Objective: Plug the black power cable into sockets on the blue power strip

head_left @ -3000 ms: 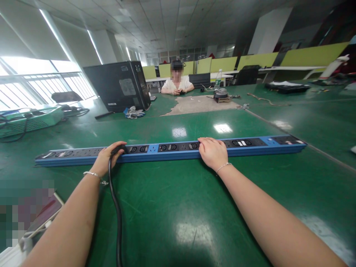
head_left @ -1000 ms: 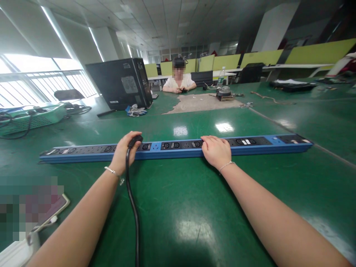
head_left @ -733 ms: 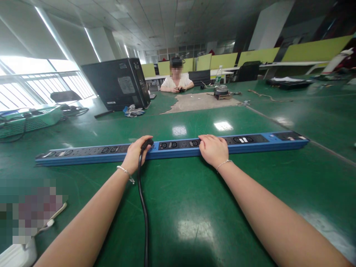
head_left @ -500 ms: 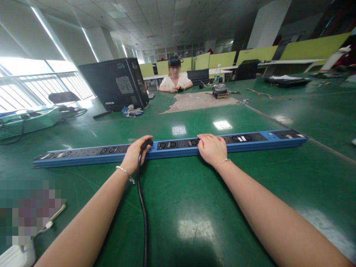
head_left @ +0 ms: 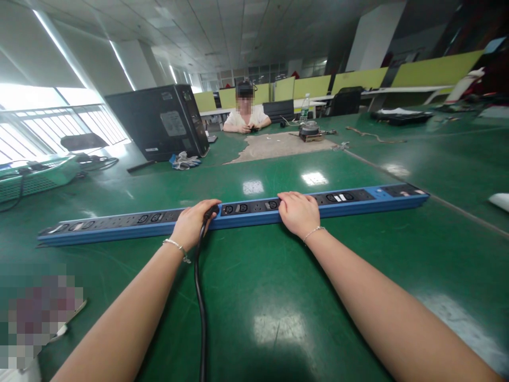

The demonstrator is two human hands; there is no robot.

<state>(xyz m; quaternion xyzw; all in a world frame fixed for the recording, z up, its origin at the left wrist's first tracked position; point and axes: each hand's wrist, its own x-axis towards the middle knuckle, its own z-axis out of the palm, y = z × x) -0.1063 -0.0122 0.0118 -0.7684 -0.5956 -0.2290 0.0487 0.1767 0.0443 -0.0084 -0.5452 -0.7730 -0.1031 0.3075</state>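
1. A long blue and black power strip (head_left: 338, 212) lies flat on the green table (head_left: 254, 276), directly in front of the person. Its long axis runs from left to right, with the right end slanting a little farther away.
2. The left hand (head_left: 190, 225) has its grip pinched around a black plug (head_left: 210, 212), with thumb and fingers at its sides. The plug is at the top face of the strip, left of the right hand; whether its pins sit in a socket cannot be told, since fingers cover that spot.
3. 2 black sockets (head_left: 235, 209) show just to the right of the plug, in the gap between the 2 hands. The left hand is the nearer to them.
4. The right hand (head_left: 299, 215) lies across the strip, its grip closed over it, fingers together and bent over the top face. Its thumb is hard to make out.
5. A black cord (head_left: 201, 313) drops from the plug toward the near edge of the view, passing between the 2 forearms.
6. Beyond the strip stand a computer case (head_left: 159, 122) and, beside it, gloves (head_left: 185, 161).
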